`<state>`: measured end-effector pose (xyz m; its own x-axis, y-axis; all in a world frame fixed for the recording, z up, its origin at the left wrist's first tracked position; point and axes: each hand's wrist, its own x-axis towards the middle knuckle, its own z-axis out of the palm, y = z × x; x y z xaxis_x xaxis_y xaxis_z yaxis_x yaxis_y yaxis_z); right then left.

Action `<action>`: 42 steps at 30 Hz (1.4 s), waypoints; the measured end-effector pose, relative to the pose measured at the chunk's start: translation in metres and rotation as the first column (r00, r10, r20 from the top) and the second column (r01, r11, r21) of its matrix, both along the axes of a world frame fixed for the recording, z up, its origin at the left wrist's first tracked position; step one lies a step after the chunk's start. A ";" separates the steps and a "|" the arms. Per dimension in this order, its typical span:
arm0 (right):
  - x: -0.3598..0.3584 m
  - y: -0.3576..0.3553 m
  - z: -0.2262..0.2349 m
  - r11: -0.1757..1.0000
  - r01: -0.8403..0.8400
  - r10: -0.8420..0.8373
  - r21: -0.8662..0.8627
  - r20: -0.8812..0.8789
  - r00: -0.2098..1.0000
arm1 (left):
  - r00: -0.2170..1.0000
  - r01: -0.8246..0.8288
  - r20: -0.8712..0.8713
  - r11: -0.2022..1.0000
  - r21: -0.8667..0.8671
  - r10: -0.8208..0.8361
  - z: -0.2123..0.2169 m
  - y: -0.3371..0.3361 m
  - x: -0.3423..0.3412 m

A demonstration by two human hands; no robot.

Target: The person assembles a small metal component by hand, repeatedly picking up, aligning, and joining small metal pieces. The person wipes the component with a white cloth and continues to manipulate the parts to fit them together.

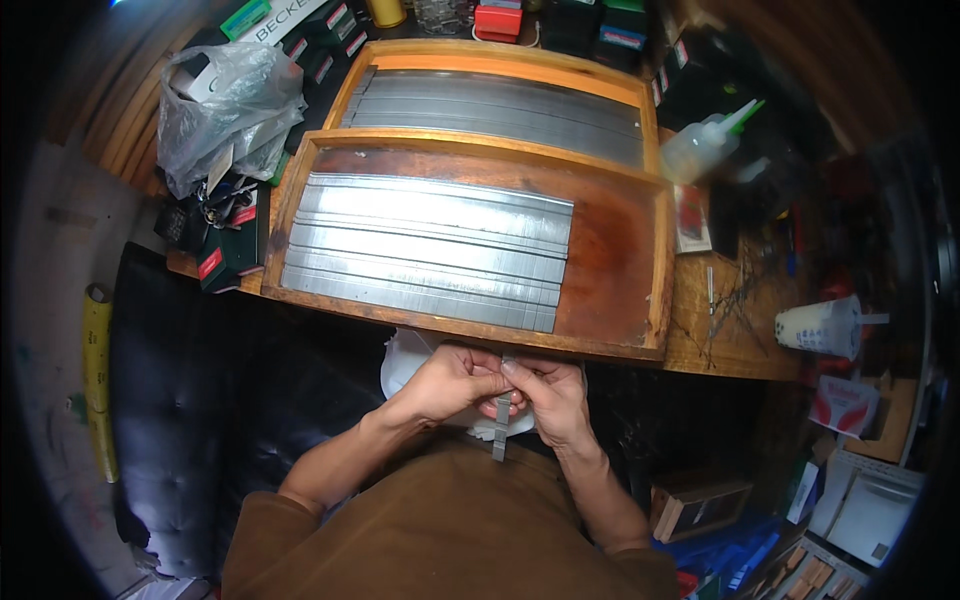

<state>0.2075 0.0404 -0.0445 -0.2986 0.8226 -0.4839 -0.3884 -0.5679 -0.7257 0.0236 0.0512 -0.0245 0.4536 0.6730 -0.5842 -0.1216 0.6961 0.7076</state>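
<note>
Just below the front edge of the near wooden tray, both my hands are closed on one narrow, notched grey metal strip (501, 425). My left hand (455, 383) pinches it from the left side. From the right, my right hand (548, 393) presses its thumb on the upper part. The strip's lower end hangs free over my brown shirt, and its upper end is partly covered by the fingers. Something white (403, 358) lies beneath the hands. In the near wooden tray (655, 270), rows of shiny flat metal strips (430, 245) lie side by side.
A second wooden tray (520, 58) with darker metal strips stands behind. A plastic bag (230, 105) and dark green boxes (240, 245) sit at left. To the right are a squeeze bottle (695, 150), thin wires (735, 310) and a drink cup (820, 327) near the table's edge.
</note>
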 end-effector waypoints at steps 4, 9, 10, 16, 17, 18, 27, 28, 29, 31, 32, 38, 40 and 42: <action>-0.010 -0.004 0.000 0.997 0.013 -0.026 0.080 0.158 0.987 | 0.982 0.061 -0.190 0.965 0.255 -0.012 -0.001 -0.005 -0.004; -0.015 -0.016 0.035 0.816 -0.173 -0.112 0.552 0.443 0.889 | 0.914 0.180 -0.376 0.678 0.713 0.152 0.023 -0.027 -0.015; -0.016 -0.015 0.039 0.795 -0.194 -0.112 0.575 0.452 0.885 | 0.916 0.156 -0.356 0.651 0.743 0.187 0.022 -0.029 -0.016; -0.024 -0.005 0.048 0.696 -0.275 -0.130 0.663 0.493 0.860 | 0.913 0.083 -0.297 0.583 0.808 0.282 0.016 -0.037 -0.021; -0.025 -0.004 0.047 0.689 -0.273 -0.137 0.671 0.491 0.861 | 0.911 0.076 -0.296 0.586 0.807 0.289 0.015 -0.039 -0.021; -0.025 -0.004 0.047 0.682 -0.271 -0.144 0.679 0.488 0.861 | 0.909 0.070 -0.295 0.589 0.805 0.295 0.014 -0.041 -0.020; -0.021 -0.008 0.038 0.447 -0.395 -0.247 0.803 0.535 0.808 | 0.878 0.068 -0.285 0.490 0.869 0.384 0.011 -0.052 -0.013; -0.020 -0.007 0.039 0.481 -0.377 -0.185 0.791 0.512 0.839 | 0.876 0.064 -0.281 0.482 0.874 0.393 0.012 -0.052 -0.013; -0.018 -0.003 0.041 0.516 -0.360 -0.124 0.777 0.483 0.867 | 0.873 0.060 -0.277 0.475 0.878 0.401 0.012 -0.052 -0.012; -0.019 0.001 0.046 0.566 -0.339 -0.044 0.751 0.438 0.898 | 0.869 0.056 -0.279 0.480 0.876 0.408 0.016 -0.052 -0.014; -0.021 0.004 0.049 0.582 -0.333 -0.025 0.742 0.426 0.904 | 0.868 0.055 -0.285 0.492 0.869 0.406 0.019 -0.051 -0.014; -0.021 0.002 0.048 0.628 -0.381 0.040 0.678 0.461 0.887 | 0.870 0.053 -0.291 0.514 0.856 0.397 0.015 -0.056 -0.018; -0.021 0.001 0.048 0.655 -0.374 0.055 0.656 0.453 0.890 | 0.873 0.058 -0.295 0.519 0.853 0.387 0.014 -0.057 -0.018; -0.021 0.000 0.048 0.674 -0.364 0.056 0.643 0.447 0.893 | 0.877 0.071 -0.306 0.529 0.846 0.371 0.015 -0.057 -0.019</action>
